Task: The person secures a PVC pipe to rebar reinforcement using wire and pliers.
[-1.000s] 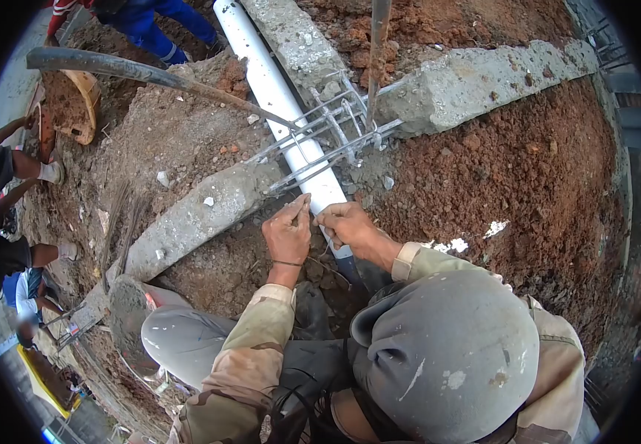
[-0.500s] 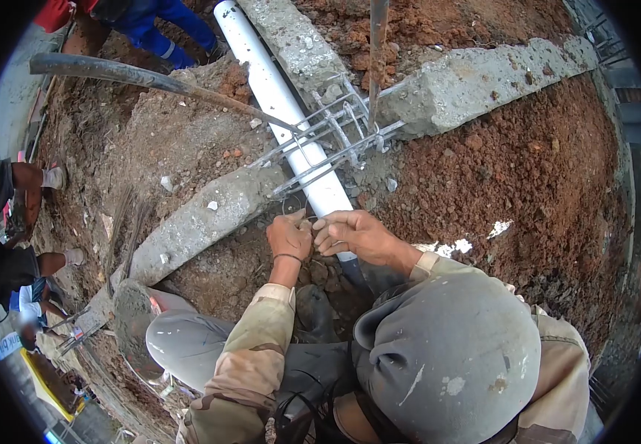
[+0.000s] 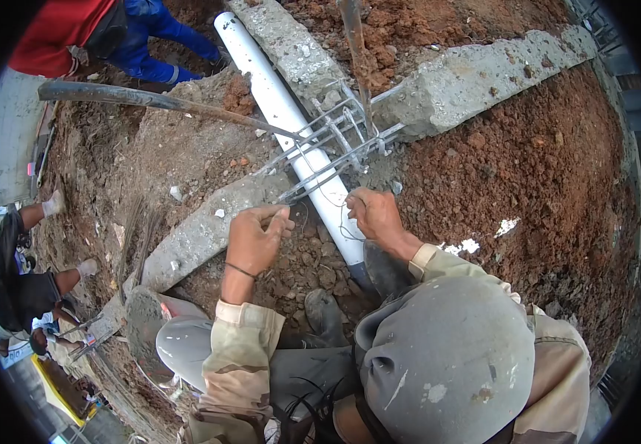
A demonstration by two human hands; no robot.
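Note:
A white pipe (image 3: 265, 89) runs down the middle, passing through a cage of steel bars (image 3: 342, 152) between concrete beams. My right hand (image 3: 379, 218) is closed beside the pipe's lower end, its fingertips pinched on a thin wire (image 3: 344, 222) that curves over the white surface. To the left of the pipe, above the loose stones, my left hand (image 3: 255, 243) is raised with thumb and fingers pressed together. Whatever lies in that pinch is too small to make out. A dark end piece (image 3: 361, 275) of the pipe sits close to my boot.
Concrete beams (image 3: 490, 74) slope off to both sides. One long rusty bar (image 3: 165, 103) leans in from the left and another (image 3: 355, 52) rises above the cage. Reddish soil (image 3: 513, 163) fills the right. Other people (image 3: 135, 33) stand at the upper left and far left (image 3: 21, 266).
My hands were close together at the pipe's lower end and have moved apart. The left went left and down; the right shifted right and slightly up. A red-sleeved person shows more at upper left.

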